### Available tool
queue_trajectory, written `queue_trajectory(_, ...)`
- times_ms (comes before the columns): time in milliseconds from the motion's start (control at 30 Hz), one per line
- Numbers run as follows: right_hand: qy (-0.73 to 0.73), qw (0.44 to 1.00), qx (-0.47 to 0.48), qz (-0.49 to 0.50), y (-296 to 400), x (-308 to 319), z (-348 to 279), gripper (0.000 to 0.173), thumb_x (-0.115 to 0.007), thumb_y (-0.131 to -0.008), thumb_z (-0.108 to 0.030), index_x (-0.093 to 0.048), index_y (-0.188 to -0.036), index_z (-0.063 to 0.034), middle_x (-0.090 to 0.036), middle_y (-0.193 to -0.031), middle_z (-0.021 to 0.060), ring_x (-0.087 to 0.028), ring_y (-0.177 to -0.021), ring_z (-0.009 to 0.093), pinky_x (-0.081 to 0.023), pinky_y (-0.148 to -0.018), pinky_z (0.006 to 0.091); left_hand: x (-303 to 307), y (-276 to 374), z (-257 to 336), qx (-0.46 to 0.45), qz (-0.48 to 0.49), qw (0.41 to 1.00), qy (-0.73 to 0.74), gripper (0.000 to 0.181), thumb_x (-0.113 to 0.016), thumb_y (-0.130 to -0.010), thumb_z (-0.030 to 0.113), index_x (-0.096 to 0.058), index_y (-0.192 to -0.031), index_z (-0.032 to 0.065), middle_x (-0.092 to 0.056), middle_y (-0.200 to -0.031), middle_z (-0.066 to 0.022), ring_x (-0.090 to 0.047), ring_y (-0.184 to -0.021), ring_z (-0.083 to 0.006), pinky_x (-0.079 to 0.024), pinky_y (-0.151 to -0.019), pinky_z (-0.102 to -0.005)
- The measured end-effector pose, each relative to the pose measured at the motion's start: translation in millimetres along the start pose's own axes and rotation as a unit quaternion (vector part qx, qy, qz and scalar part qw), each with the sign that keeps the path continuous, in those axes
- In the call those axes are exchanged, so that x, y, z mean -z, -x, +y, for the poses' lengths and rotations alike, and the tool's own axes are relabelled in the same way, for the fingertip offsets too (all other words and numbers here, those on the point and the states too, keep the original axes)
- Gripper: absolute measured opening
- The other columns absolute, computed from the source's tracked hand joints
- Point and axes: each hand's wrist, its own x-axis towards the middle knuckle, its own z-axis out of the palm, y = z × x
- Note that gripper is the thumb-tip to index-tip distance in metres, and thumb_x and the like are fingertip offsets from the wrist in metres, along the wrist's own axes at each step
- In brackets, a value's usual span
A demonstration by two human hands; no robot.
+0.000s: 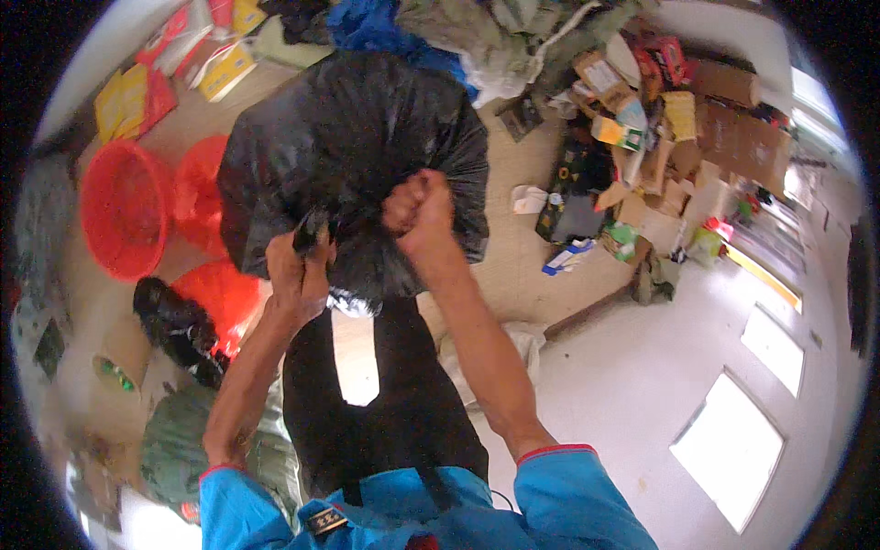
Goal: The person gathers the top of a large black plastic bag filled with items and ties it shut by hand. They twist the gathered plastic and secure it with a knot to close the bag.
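A large, full black plastic bag [323,130] bulges before me, its gathered top turned towards me. My left hand [299,268] is closed round a bunched twist of the black plastic at the bag's near left. Higher up and to the right, my right hand [421,210] is clenched on the bag's gathered film. The fingertips of both hands are hidden in part by the plastic and by blur. Below the bag, my dark trousers [405,385] show, with bright floor between the legs.
Left of the bag are a red plastic basin [124,210] and red plastic bags [223,295], with a black bag [175,326] beside them. Flattened cardboard and packaging [660,172] are heaped at the right. Woven sacks [495,41] lie beyond the bag. A white wall [619,385] rises at the right.
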Motion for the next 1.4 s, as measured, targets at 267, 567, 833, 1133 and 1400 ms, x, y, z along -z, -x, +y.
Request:
queue_trajectory(267, 0.381, 0.896, 0.218, 0.070, -37, 14, 15, 0.030, -0.048, -0.091, -0.027, -0.043, -0.066, -0.0097, -0.038, -0.056, 0.0053, -0.036, -0.048, 0.023, -0.031, -0.047, 0.0367, -40, -23, -13, -0.240, 0.009, 0.959, -0.149, 0.020, -0.055, -0.078, 0.002, -0.057, -0.097, -0.0053, -0.056, -0.061, -0.0123, -0.057, -0.051, -0.0314, -0.041, -0.051, -0.0416)
queue_trajectory(567, 0.633, 0.577, 0.514, 0.035, -80, 79, -20, 0.014, -0.054, -0.085, -0.014, -0.058, -0.080, -0.0009, -0.055, -0.075, 0.0211, -0.052, -0.069, 0.037, -0.043, -0.069, 0.0478, -117, -69, -11, -0.115, -0.175, 0.972, -0.106, 0.033, -0.056, -0.081, 0.005, -0.059, -0.113, -0.0013, -0.062, -0.080, -0.0164, -0.055, -0.071, -0.0365, -0.040, -0.067, -0.0479)
queue_trajectory(833, 0.637, 0.632, 0.442, 0.019, -95, 109, -58, 0.013, -0.049, -0.091, -0.012, -0.059, -0.090, -0.0025, -0.052, -0.072, 0.0154, -0.052, -0.073, 0.030, -0.040, -0.069, 0.0450, -183, -103, -23, -0.273, -0.081, 0.956, -0.065, 0.015, -0.053, -0.088, 0.007, -0.059, -0.088, -0.0064, -0.051, -0.056, -0.0132, -0.050, -0.044, -0.0253, -0.039, -0.046, -0.0357)
queue_trajectory(1133, 0.681, 0.408, 0.605, 0.062, -130, 136, -50, 0.020, -0.050, -0.094, -0.017, -0.058, -0.100, 0.0004, -0.051, -0.072, 0.0126, -0.046, -0.065, 0.028, -0.036, -0.060, 0.0442, -212, -114, -42, -0.053, -0.086, 0.984, 0.148, 0.027, -0.051, -0.095, 0.010, -0.054, -0.071, -0.0019, -0.051, -0.058, -0.0013, -0.048, -0.053, -0.0091, -0.037, -0.048, -0.0279)
queue_trajectory(1400, 0.593, 0.619, 0.513, 0.049, -149, 149, -45, 0.028, -0.050, -0.099, -0.019, -0.059, -0.085, 0.0026, -0.047, -0.061, 0.0123, -0.043, -0.058, 0.015, -0.036, -0.048, 0.0397, -236, -140, -50, 0.001, -0.097, 0.990, 0.100, 0.037, -0.055, -0.097, 0.022, -0.052, -0.064, 0.0065, -0.046, -0.055, 0.0023, -0.041, -0.052, -0.0091, -0.028, -0.046, -0.0308)
